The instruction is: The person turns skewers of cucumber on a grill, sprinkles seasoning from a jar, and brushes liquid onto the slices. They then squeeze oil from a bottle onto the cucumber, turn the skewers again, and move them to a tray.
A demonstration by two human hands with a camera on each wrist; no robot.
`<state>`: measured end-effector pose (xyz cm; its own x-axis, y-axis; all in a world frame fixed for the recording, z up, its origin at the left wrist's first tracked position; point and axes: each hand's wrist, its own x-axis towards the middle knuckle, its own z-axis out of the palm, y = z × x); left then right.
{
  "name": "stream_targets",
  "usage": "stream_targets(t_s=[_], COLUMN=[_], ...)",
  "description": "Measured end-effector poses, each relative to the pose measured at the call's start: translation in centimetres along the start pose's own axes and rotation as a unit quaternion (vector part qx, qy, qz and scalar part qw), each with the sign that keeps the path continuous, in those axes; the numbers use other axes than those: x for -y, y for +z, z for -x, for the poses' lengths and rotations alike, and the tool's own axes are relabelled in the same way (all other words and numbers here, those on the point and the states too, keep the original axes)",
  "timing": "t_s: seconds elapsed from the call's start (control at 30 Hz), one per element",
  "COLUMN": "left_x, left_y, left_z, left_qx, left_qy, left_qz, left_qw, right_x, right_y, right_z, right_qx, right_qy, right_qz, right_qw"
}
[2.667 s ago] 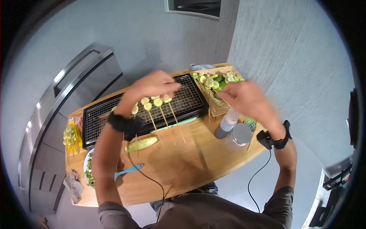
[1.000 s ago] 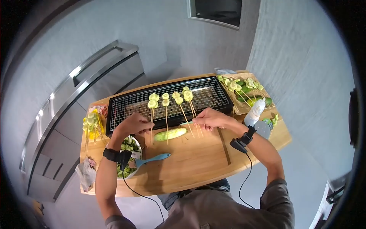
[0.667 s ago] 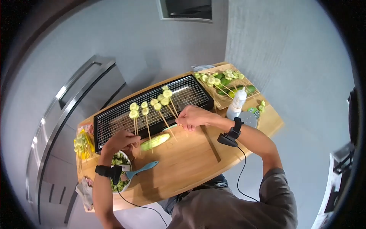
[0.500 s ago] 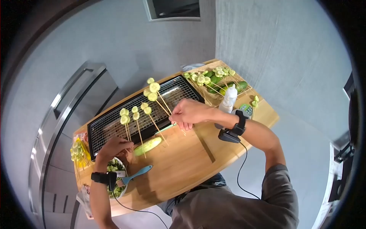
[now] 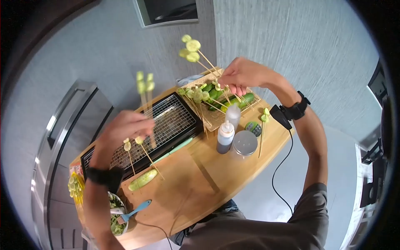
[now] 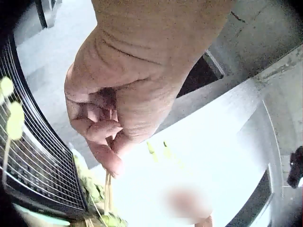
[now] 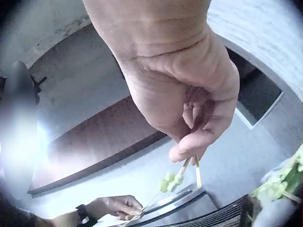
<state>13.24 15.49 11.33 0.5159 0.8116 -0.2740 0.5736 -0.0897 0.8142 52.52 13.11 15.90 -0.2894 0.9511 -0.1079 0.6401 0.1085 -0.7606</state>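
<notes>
My left hand (image 5: 129, 127) pinches the sticks of two cucumber skewers (image 5: 144, 85), raised with their slices up over the grill's far side. Above the back right tray, my right hand (image 5: 248, 75) pinches another two skewers (image 5: 191, 50), their pale slices pointing up and left. In the left wrist view thin sticks (image 6: 108, 191) run down from between thumb and fingers. The right wrist view has sticks (image 7: 198, 172) coming out below the fingertips. Two more cucumber skewers (image 5: 127, 146) lie across the front of the black wire grill (image 5: 166, 121), partly under my left hand.
The woven tray (image 5: 214, 121) bears whole cucumbers and several skewers. Near it stand a sauce bottle (image 5: 225, 137), a clear bottle (image 5: 233, 114) and a lidded jar (image 5: 245, 143). A peeled cucumber (image 5: 143, 180), blue brush (image 5: 139, 208) and bowl (image 5: 125, 227) are at front left.
Both hands have lifted their skewers off the grill; the right has gone up and right to above the tray, the left up over the grill. The head view has turned rightward.
</notes>
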Motion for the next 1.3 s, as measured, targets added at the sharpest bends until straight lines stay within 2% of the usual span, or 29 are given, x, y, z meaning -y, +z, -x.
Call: stream_targets(t_s=[0.07, 0.23, 0.33, 0.43, 0.53, 0.63, 0.7, 0.83, 0.93, 1.03, 1.1, 1.17, 1.27, 1.3], left_x=[-2.0, -2.6, -2.7, -2.9, -3.2, -3.5, -3.6, -2.8, -2.5, -2.4, -2.6, -2.1, -2.8, -1.2], left_y=[2.0, 8.1, 10.9, 12.5, 13.5, 14.6, 15.3, 15.8, 15.4, 14.0, 12.2, 9.8, 5.3, 4.2], left_z=[-5.1, -16.1, -18.7, -20.6, -21.4, -21.9, -21.8, -22.0, -21.2, -19.4, -17.3, -15.2, -8.1, -7.5], left_qx=[0.042, 0.109, 0.107, 0.094, 0.131, 0.148, 0.138, 0.147, 0.154, 0.128, 0.111, 0.087, 0.042, 0.029], left_qy=[0.010, -0.001, 0.000, -0.033, -0.026, -0.030, -0.034, -0.057, -0.046, -0.023, 0.036, 0.057, 0.082, 0.043], left_qz=[0.009, 0.106, 0.123, 0.109, 0.073, 0.010, -0.001, 0.001, -0.021, 0.015, -0.003, -0.062, -0.151, -0.195], left_qw=[0.999, 0.988, 0.987, 0.989, 0.988, 0.988, 0.990, 0.988, 0.987, 0.991, 0.993, 0.993, 0.984, 0.979], right_x=[-3.4, -9.6, -11.6, -12.9, -13.2, -13.1, -12.3, -12.0, -11.0, -9.4, -7.2, -2.6, 3.0, 3.8], right_y=[-0.2, 0.5, 0.9, 1.2, 1.4, 1.4, 1.6, 2.2, 2.0, 1.0, 0.3, 0.6, 3.9, 5.6], right_z=[-1.6, -3.3, -3.4, -3.4, -3.6, -3.8, -3.6, -3.5, -3.0, -2.3, -1.1, 0.5, 1.9, 1.9], right_qx=[-0.003, 0.003, 0.018, 0.035, 0.055, 0.096, 0.104, 0.094, 0.077, 0.054, -0.054, -0.090, -0.084, -0.081], right_qy=[0.019, 0.111, 0.142, 0.152, 0.173, 0.193, 0.196, 0.201, 0.185, 0.194, 0.081, 0.074, 0.011, 0.005], right_qz=[-0.008, -0.042, -0.051, -0.052, -0.027, 0.016, 0.139, 0.145, 0.153, 0.205, 0.238, 0.192, 0.201, 0.199], right_qw=[1.000, 0.993, 0.988, 0.986, 0.983, 0.976, 0.965, 0.964, 0.968, 0.958, 0.966, 0.974, 0.976, 0.977])
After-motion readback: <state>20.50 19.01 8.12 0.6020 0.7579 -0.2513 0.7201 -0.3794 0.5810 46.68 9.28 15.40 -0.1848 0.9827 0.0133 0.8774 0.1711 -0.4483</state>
